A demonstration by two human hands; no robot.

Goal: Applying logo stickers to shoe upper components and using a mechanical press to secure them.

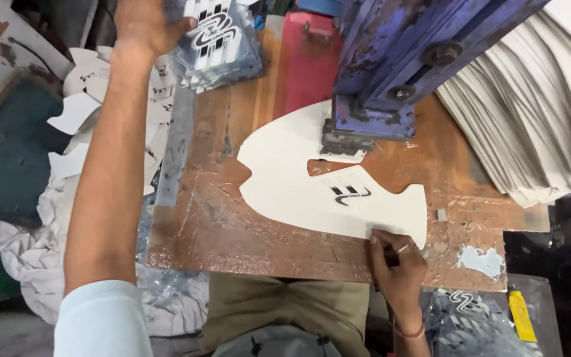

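Note:
A white cut-out sheet [299,182] shaped like a shoe upper lies on the worn brown work board [199,231], bearing a small black logo print. Its far edge sits under the foot of a blue press machine [378,73]. My right hand [394,264] pinches the sheet's near edge with thumb and fingers. My left hand [143,26] reaches far up to the left and grips a stack of clear film pieces with black-and-white logo prints [219,43].
A thick stack of white sheets [536,112] fans out at the right. More white cut-outs [80,112] are piled at the left beside a dark green bin [8,152]. White cloth [21,251] hangs below. A bag of printed films [470,324] lies bottom right.

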